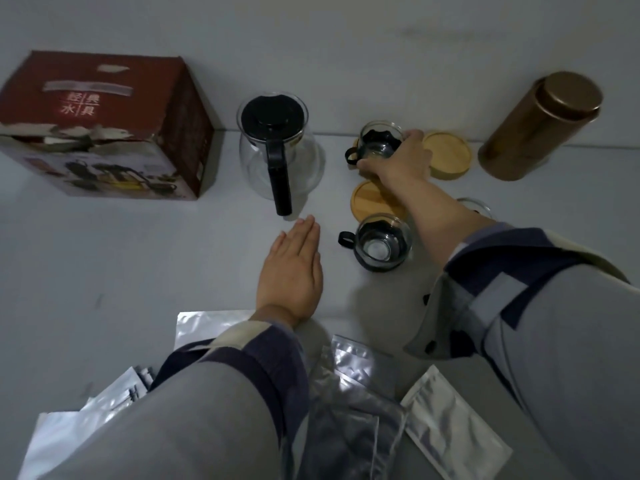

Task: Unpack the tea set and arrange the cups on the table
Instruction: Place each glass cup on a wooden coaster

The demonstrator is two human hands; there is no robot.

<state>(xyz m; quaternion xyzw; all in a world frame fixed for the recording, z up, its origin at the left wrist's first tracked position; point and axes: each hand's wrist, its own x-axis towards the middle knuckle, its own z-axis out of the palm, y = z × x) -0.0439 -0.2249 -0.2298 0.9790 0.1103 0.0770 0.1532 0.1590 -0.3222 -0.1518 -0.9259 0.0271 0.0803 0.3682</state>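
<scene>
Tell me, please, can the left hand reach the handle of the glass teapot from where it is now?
Probably yes. The left hand lies flat and empty on the table, and the teapot points its black handle toward it. Only bare table lies between the fingertips and the handle's end.

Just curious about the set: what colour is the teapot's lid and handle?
Black, on the clear glass teapot, seen best in the head view.
</scene>
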